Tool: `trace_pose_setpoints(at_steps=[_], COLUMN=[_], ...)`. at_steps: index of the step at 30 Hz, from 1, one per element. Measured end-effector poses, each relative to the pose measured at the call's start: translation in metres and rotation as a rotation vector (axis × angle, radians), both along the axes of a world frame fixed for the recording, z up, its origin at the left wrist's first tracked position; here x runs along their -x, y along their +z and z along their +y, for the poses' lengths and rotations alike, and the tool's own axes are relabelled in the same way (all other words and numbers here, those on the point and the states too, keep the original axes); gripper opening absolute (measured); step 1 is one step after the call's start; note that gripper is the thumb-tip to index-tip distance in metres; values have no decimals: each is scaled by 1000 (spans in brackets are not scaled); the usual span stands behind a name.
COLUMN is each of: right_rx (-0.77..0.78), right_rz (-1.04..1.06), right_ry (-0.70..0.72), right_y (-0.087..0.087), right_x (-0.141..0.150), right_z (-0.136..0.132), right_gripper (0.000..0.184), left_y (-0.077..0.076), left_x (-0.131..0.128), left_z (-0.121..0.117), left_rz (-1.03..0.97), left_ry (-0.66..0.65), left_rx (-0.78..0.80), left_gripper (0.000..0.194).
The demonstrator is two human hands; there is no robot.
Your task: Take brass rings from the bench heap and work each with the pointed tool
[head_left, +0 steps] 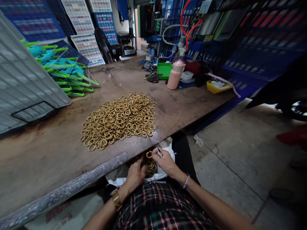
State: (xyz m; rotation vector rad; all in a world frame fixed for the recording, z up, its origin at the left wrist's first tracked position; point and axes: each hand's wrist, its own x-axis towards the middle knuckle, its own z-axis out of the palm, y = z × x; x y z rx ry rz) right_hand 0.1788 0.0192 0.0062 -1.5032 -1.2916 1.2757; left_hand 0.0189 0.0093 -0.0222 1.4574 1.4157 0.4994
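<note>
A big heap of brass rings (120,119) lies on the worn wooden table (48,153) in front of me. Below the table edge, in my lap, a white cloth (165,172) holds a smaller bunch of rings (150,167). My left hand (134,175) is curled over that bunch, fingers closed among the rings. My right hand (165,161) pinches a small dark tool (159,153) beside one ring (149,155) that stands up from the bunch. I wear a gold watch on the left wrist and a bracelet on the right.
A grey plastic crate (24,86) leans at the left, with green and teal plastic parts (62,70) behind it. A pink bottle (175,75), green tray (164,70) and yellow tray (217,87) stand at the far side. Concrete floor lies to the right.
</note>
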Motion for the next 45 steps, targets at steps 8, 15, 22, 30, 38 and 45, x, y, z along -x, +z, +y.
trace_pose_setpoints(at_steps=[8,15,22,30,38,45], right_rx=[223,498,324,-6,9,32], right_rz=[148,402,195,45,34,117], right_ry=[60,185,236,314,371,386], right_y=[-4,16,24,28,32,33], right_x=[13,23,31,41,52,51], right_z=[-1,2,14,20,29,30], right_gripper=[13,15,18,21,23,27], left_y=[8,18,34,65,72,70], left_x=[17,18,21,16,26,23], left_z=[-16,-3,1,-7,-7,-6], left_rz=[-22,-52,-141,-494,-711,-874], left_ry=[62,-199,-8,307,364,395], left_rx=[-508,-801,-477,70,221,325], left_gripper=[30,36,15,24,24,26])
